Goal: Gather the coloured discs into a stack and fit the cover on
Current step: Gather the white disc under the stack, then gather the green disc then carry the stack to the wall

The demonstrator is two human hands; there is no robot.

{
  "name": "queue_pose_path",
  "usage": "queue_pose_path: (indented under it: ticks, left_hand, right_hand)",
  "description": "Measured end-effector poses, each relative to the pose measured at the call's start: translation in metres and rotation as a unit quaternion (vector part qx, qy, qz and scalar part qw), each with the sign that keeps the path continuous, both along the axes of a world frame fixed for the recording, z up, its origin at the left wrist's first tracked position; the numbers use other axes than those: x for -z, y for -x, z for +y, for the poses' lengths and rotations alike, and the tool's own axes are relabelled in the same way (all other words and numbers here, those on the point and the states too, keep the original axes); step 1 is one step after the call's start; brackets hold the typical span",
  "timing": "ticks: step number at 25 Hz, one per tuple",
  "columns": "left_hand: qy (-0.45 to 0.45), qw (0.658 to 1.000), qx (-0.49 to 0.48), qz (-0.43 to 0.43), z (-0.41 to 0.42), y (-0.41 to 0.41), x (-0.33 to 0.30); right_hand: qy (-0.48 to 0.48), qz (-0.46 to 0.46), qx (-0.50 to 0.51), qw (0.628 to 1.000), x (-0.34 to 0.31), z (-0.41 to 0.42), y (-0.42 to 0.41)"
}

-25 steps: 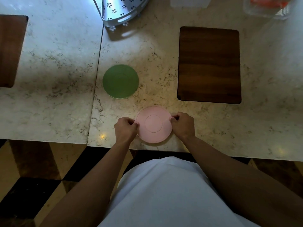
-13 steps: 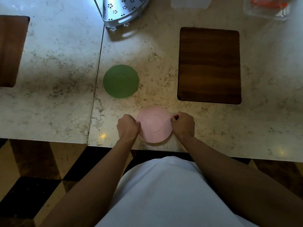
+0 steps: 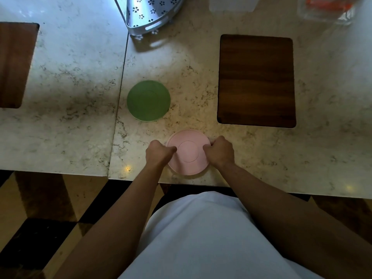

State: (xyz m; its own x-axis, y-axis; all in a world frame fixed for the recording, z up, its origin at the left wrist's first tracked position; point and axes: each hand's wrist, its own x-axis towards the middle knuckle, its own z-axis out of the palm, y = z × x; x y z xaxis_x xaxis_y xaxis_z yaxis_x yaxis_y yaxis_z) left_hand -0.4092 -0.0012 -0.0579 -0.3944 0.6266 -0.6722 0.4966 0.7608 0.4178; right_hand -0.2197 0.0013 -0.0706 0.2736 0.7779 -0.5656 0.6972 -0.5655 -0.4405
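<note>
Thumbs have been moved inward onto the pink disc [image 3: 188, 152], now pinched at both rims by left hand [image 3: 159, 151] and right hand [image 3: 219, 150] near the counter [image 3: 261, 158] edge; lift looks imminent, green disc [image 3: 148, 100] still apart.

pink disc [image 3: 189, 152]: pale pink, faint ring
green disc [image 3: 148, 100]: matte green
countertop [image 3: 70, 81]: cream marble, dark veins
placemat [image 3: 256, 80]: dark brown woodgrain
rack [image 3: 149, 13]: white, flower cut-outs

You'll find no readable text, label, brand, number or sign on anything in your view here.
</note>
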Motion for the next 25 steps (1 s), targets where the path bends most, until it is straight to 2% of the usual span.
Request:
queue_pose_path:
  ticks: [3,7,16,20,25]
  left_hand:
    - [-0.01,1.0,-0.011,-0.019,-0.002,-0.001,-0.001]
    - [-0.021,0.995,-0.07,-0.072,-0.004,0.001,-0.01]
    - [-0.069,0.957,-0.22,-0.177,-0.002,0.049,-0.021]
    - [-0.093,0.948,-0.229,-0.199,0.029,0.093,-0.016]
    - [-0.095,0.951,-0.188,-0.225,0.09,0.132,-0.014]
  right_hand:
    - [-0.011,0.033,0.024,0.999,0.003,-0.003,-0.002]
    - [-0.012,0.082,0.025,0.996,0.002,0.002,-0.006]
    - [-0.053,0.165,0.025,0.985,-0.018,0.037,0.048]
    - [-0.081,0.152,0.021,0.985,-0.019,0.066,0.089]
    - [-0.127,0.074,0.019,0.989,-0.015,0.108,0.126]
